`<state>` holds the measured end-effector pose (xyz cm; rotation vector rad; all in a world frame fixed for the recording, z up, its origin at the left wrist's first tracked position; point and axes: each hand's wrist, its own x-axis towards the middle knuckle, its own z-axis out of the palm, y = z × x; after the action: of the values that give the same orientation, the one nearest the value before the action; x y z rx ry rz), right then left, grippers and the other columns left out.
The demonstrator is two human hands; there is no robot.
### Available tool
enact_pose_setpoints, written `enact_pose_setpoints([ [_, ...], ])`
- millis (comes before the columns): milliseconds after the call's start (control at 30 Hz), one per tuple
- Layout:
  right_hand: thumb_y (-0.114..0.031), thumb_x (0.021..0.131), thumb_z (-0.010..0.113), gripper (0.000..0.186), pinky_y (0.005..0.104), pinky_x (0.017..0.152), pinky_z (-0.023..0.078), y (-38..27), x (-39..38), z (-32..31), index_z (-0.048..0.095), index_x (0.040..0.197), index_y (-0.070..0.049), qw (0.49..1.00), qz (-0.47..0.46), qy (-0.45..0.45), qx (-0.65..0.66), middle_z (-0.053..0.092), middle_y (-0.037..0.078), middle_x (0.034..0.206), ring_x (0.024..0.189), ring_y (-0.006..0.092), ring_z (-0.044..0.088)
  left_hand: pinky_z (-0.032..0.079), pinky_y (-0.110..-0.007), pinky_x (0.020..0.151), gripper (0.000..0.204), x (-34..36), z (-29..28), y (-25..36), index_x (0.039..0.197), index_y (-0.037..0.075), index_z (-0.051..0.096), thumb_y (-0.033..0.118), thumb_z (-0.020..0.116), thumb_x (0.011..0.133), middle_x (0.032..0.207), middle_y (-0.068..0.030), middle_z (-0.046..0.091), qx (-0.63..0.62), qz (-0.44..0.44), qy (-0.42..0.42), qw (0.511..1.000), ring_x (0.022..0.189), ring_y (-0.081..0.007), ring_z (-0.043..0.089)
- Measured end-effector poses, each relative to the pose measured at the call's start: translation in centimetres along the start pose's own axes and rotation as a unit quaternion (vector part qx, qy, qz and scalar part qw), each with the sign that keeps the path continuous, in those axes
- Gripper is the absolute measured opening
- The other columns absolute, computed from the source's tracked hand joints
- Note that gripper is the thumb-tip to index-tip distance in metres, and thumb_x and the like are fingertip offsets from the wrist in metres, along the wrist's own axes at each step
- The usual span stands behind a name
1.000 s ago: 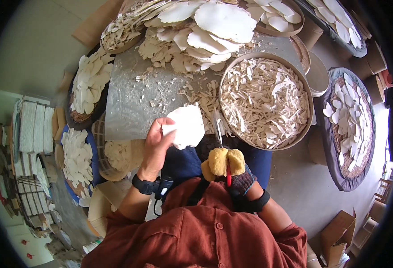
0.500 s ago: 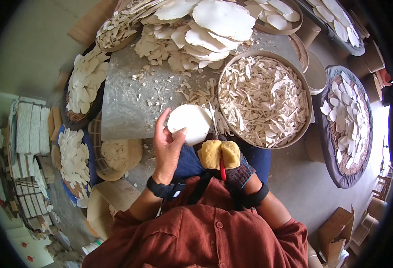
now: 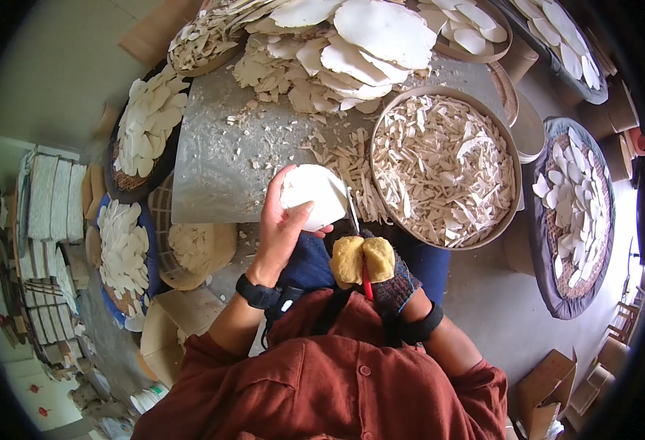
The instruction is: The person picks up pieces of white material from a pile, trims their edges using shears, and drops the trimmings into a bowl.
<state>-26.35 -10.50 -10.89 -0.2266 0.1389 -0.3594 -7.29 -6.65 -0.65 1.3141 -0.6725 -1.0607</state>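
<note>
My left hand grips a thin white disc by its left and lower edge, thumb on top. My right hand, in a dark knit glove, is closed on scissors with red handles and thick yellow padding, which partly hides my fingers. The blades lie along the disc's right edge. Just beyond them, pale cut strips are scattered on the metal table, beside a round tray full of strips. A tall pile of irregular white slices stands farther back.
Round trays of white slices stand at both sides and behind. A woven basket and cardboard box sit at lower left. Stacked white bundles are at far left, an open box at lower right.
My left hand has moved up and to the right, bringing the disc against the blades; the disc's outline looks rounder than a second ago. The scissors have shifted slightly.
</note>
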Motion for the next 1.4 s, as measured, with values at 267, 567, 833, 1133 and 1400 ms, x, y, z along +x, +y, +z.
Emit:
enact_pose_setpoints([
  [267, -0.019, 0.094, 0.055, 0.032, 0.0348, 0.093, 0.049, 0.1, -0.5, 0.4, 0.053, 0.12, 0.0, 0.995, -0.008, 0.002, -0.104, 0.06, 0.012, 0.118, 0.106, 0.0206, 0.06, 0.058, -0.029, 0.057, 0.06, 0.2, -1.2, 0.9, 0.141, 0.01, 0.026, 0.002, 0.053, 0.088, 0.119, -0.0148, 0.053, 0.031, -0.06, -0.081, 0.994, 0.077, -0.024, 0.067],
  [567, -0.014, 0.092, 0.056, 0.025, 0.032, 0.092, 0.049, -0.7, -1.6, 1.8, 0.057, 0.113, -0.001, 0.965, -0.015, 0.033, -0.261, 0.063, 0.01, 0.112, 0.1, 0.0178, 0.061, 0.054, -0.027, 0.05, 0.066, 0.9, -2.4, 1.3, 0.141, 0.01, 0.028, 0.011, 0.06, 0.084, 0.113, -0.0129, 0.057, 0.035, -0.114, -0.124, 0.985, 0.069, -0.0202, 0.067],
  [833, -0.018, 0.088, 0.064, 0.027, 0.0316, 0.088, 0.05, -1.0, -1.0, 1.5, 0.059, 0.11, -0.003, 0.964, -0.008, 0.087, -0.25, 0.065, 0.008, 0.108, 0.098, 0.0175, 0.063, 0.057, -0.029, 0.064, 0.064, 1.2, -2.9, 0.4, 0.14, 0.01, 0.031, 0.008, 0.061, 0.084, 0.111, -0.0121, 0.059, -0.008, -0.141, -0.11, 0.984, 0.089, -0.0207, 0.065],
  [1133, -0.023, 0.093, 0.059, 0.036, 0.0357, 0.092, 0.05, -0.1, -0.7, 0.8, 0.055, 0.116, 0.003, 0.938, -0.029, 0.061, -0.34, 0.062, 0.013, 0.113, 0.104, 0.0222, 0.061, 0.055, -0.035, 0.084, 0.055, 0.5, -1.5, -2.7, 0.134, 0.004, 0.041, 0.003, 0.062, 0.084, 0.116, -0.0146, 0.058, -0.098, -0.043, 0.122, 0.987, 0.1, -0.023, 0.062],
  [1400, -0.024, 0.089, 0.062, 0.034, 0.0337, 0.088, 0.05, -0.5, -0.4, 1.0, 0.059, 0.112, 0.0, 0.944, -0.055, 0.073, -0.318, 0.064, 0.011, 0.109, 0.1, 0.0219, 0.063, 0.056, -0.032, 0.077, 0.05, 1.0, -2.2, -1.8, 0.132, 0.005, 0.045, 0.003, 0.061, 0.085, 0.11, -0.0138, 0.062, -0.066, -0.108, 0.058, 0.99, 0.095, -0.02, 0.063],
])
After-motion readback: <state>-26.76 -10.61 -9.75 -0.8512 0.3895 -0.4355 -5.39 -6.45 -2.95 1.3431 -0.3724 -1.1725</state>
